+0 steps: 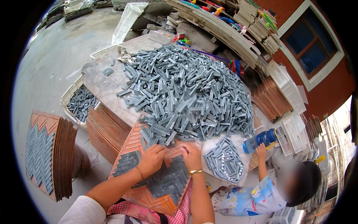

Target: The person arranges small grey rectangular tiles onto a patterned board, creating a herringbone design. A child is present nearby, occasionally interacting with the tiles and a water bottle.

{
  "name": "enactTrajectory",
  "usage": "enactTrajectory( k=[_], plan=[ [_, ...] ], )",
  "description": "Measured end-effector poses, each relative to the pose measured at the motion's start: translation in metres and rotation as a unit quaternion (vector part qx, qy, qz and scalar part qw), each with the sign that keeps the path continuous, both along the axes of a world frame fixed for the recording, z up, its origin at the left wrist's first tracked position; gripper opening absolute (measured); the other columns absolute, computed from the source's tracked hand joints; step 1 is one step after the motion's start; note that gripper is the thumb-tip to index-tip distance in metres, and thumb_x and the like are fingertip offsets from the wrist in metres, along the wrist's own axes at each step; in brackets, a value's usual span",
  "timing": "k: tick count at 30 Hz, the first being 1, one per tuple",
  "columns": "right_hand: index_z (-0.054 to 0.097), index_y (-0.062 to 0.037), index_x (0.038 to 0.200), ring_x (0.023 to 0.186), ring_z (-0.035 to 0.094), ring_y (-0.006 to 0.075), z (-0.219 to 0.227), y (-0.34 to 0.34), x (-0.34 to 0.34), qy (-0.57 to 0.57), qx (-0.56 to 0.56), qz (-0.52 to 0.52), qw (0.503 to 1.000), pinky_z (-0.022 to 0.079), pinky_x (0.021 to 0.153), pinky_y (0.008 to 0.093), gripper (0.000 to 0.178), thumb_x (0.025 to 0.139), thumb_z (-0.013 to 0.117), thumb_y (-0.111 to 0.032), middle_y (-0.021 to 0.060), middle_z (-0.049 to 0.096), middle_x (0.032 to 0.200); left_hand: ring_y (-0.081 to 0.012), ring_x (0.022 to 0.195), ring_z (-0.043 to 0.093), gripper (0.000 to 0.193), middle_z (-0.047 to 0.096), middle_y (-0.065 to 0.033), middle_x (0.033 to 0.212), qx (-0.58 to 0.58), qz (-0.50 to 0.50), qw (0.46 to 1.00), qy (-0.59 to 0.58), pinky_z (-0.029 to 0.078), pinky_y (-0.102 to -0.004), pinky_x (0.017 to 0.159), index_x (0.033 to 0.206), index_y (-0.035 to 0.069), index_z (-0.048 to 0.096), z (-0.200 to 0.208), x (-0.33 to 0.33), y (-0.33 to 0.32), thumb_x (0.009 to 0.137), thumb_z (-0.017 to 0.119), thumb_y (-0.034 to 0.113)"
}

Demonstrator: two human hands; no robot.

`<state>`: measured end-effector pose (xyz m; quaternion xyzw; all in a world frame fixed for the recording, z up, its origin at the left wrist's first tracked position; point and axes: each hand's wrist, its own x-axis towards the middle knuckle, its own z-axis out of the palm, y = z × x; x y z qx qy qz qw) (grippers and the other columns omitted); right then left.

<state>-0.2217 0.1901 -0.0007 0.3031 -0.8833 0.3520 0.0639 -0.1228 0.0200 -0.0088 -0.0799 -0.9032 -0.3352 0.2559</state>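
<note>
An orange-brown herringbone mould tray lies before me, partly filled with dark grey stone strips set in a zigzag pattern. My left hand is over the tray's upper part, fingers closed in a pinch; whatever is between them is hidden. To its right, my right hand is also curled closed above the tray, with a gold bangle at the wrist. I cannot make out what it holds. Just beyond both hands rises a big heap of loose grey stone strips, its near edge spilling onto the tray.
A child at the right touches a blue water bottle. Nearby lies a ring of arranged strips. Stacked mould trays stand at left and beside the table. A white crate holds more strips.
</note>
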Motion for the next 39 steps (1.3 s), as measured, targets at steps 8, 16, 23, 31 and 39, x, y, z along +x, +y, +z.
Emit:
enactTrajectory(
  k=[8, 16, 23, 31, 39],
  plan=[
    [0.058, -0.0047, 0.096, 0.071, 0.060, 0.0248, -0.013, -0.028, -0.016, -0.104, 0.021, -0.010, 0.994, 0.048, 0.066, 0.0345, 0.033, 0.066, 0.073, -0.004, 0.0102, 0.063, 0.083, -0.0268, 0.082, 0.055, 0.021, 0.059, -0.0071, 0.087, 0.038, 0.035, 0.999, 0.003, 0.046, -0.0352, 0.071, 0.087, 0.005, 0.064, 0.001, 0.022, -0.020, 0.066, 0.068, 0.004],
    [0.059, -0.0051, 0.097, 0.071, 0.061, 0.0264, -0.005, -0.035, -0.009, -0.066, 0.005, -0.006, 0.998, 0.048, 0.064, 0.0355, 0.030, 0.069, 0.069, -0.001, 0.0102, 0.063, 0.082, -0.0264, 0.082, 0.055, 0.014, 0.060, -0.0072, 0.086, 0.023, 0.021, 0.999, -0.014, 0.046, -0.0351, 0.074, 0.083, 0.005, 0.064, -0.016, 0.021, -0.018, 0.070, 0.063, 0.001],
    [0.062, -0.0053, 0.093, 0.069, 0.061, 0.0276, -0.013, -0.024, -0.013, -0.071, 0.000, -0.046, 0.996, 0.048, 0.063, 0.0358, 0.021, 0.072, 0.066, -0.004, 0.0113, 0.063, 0.080, -0.0221, 0.081, 0.054, 0.009, 0.058, -0.0055, 0.081, -0.008, 0.022, 1.000, 0.019, 0.045, -0.0305, 0.076, 0.077, 0.004, 0.062, -0.009, 0.019, -0.013, 0.068, 0.063, 0.003],
    [0.063, -0.0040, 0.089, 0.092, 0.057, 0.0292, 0.010, -0.006, 0.020, 0.036, 0.216, 0.098, 0.971, 0.046, 0.083, 0.0379, 0.022, 0.069, 0.070, -0.010, 0.0109, 0.062, 0.091, -0.0245, 0.085, 0.055, 0.014, 0.060, -0.0064, 0.088, -0.013, 0.015, 1.000, -0.014, 0.046, -0.0332, 0.077, 0.083, 0.004, 0.063, -0.014, 0.025, -0.016, 0.069, 0.064, 0.002],
    [0.063, -0.0052, 0.087, 0.097, 0.053, 0.0298, 0.010, 0.007, 0.021, 0.065, 0.169, 0.163, 0.970, 0.043, 0.086, 0.0388, 0.019, 0.069, 0.068, -0.008, 0.0090, 0.061, 0.095, -0.0256, 0.084, 0.055, 0.012, 0.060, -0.0074, 0.088, -0.014, 0.016, 1.000, -0.009, 0.046, -0.0339, 0.076, 0.082, 0.004, 0.063, -0.015, 0.023, -0.014, 0.071, 0.065, 0.002]
  ],
)
